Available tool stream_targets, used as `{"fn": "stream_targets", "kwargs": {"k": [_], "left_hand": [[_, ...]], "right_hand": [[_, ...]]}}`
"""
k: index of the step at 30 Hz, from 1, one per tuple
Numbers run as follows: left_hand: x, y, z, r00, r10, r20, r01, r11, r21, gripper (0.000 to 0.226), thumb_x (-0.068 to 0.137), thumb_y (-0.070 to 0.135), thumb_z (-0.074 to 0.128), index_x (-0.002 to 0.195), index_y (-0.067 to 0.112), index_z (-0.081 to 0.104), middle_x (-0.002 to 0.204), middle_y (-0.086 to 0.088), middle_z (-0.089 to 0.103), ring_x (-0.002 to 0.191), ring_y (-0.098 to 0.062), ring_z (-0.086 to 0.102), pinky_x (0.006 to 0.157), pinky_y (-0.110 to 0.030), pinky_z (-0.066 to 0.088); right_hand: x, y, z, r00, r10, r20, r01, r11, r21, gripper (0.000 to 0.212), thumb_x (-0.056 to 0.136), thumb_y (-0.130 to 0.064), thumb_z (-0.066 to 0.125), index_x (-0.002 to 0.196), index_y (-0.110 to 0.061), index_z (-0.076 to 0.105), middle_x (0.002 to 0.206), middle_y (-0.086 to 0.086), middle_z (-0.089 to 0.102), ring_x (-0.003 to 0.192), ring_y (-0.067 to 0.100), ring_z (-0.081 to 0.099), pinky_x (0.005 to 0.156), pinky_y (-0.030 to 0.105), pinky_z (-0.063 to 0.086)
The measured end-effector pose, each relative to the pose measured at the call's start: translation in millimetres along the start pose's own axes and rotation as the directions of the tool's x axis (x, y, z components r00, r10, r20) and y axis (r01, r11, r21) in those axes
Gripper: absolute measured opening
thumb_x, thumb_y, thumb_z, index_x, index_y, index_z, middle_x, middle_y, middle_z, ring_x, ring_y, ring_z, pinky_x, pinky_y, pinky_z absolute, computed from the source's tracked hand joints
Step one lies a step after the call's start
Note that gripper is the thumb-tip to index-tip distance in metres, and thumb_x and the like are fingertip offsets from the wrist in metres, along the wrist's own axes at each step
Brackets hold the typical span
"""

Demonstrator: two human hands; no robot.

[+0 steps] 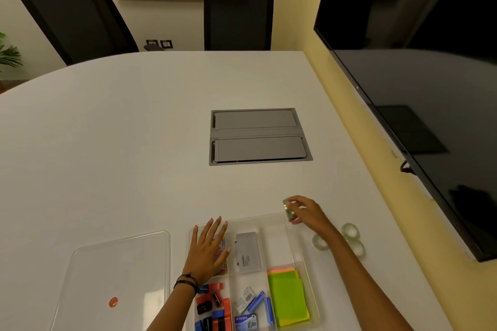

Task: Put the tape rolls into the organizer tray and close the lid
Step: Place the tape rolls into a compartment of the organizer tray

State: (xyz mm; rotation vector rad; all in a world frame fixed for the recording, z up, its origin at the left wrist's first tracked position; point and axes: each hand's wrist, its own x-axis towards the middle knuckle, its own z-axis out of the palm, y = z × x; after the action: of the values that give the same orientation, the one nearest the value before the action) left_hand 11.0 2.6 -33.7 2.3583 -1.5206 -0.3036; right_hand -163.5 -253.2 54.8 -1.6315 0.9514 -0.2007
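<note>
My right hand point(305, 211) pinched one tape roll point(287, 209) upright between thumb and fingertips, over the tray's point(298, 255) far right corner. Three more rolls point(349, 240) lay on the table point(134, 142) right of the tray. My left hand point(205, 250) lay flat, fingers spread, holding nothing, on the tray's left compartment. Lid point(115, 277) lay left.

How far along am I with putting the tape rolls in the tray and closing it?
Barely started. No roll shows in the organizer tray yet. Your right hand holds one tape roll above its far right corner; your left hand rests flat over the tray. Three tape rolls wait on the table, and the lid lies off, left of the tray.
</note>
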Motion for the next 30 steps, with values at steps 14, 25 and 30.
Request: {"fn": "stream_targets", "kwargs": {"k": [14, 25, 30], "left_hand": [[1.1, 5.7, -9.2, 0.999, 0.002, -0.032, -0.001, 0.999, 0.046, 0.06, 0.09, 0.065, 0.007, 0.142, 0.042, -0.014, 0.149, -0.013, 0.034, 0.141, -0.011, -0.003, 0.11, -0.035, -0.019], [7.9, 0.9, -4.3, 0.999, -0.011, -0.037, 0.013, 0.999, 0.041, 0.059, 0.086, 0.07, 0.002, 0.136, 0.05, -0.022, 0.154, -0.008, 0.02, 0.13, 0.008, -0.035, 0.109, -0.035, -0.022], [9.0, 1.3, -4.5, 1.0, -0.009, -0.026, 0.009, 1.0, 0.02, 0.059, 0.086, 0.07, 0.003, 0.139, 0.048, -0.011, 0.152, -0.006, 0.014, 0.132, 0.008, -0.032, 0.109, -0.036, -0.021]], "right_hand": [[-10.6, 40.3, 66.0, 0.993, 0.045, 0.109, 0.023, 0.835, -0.55, 0.04, 0.091, -0.031, 0.055, 0.125, -0.009, 0.049, 0.126, 0.014, 0.054, 0.114, 0.026, 0.053, 0.093, 0.031, 0.044], [-1.3, 41.8, 81.5, 1.0, 0.024, 0.009, -0.014, 0.805, -0.593, 0.036, 0.091, -0.028, 0.053, 0.119, -0.007, 0.047, 0.122, 0.013, 0.052, 0.105, 0.029, 0.057, 0.084, 0.034, 0.048], [-1.4, 41.9, 89.1, 1.0, 0.012, -0.008, -0.014, 0.744, -0.668, 0.038, 0.092, -0.03, 0.051, 0.121, -0.008, 0.045, 0.124, 0.013, 0.049, 0.108, 0.029, 0.055, 0.084, 0.034, 0.049]]}}
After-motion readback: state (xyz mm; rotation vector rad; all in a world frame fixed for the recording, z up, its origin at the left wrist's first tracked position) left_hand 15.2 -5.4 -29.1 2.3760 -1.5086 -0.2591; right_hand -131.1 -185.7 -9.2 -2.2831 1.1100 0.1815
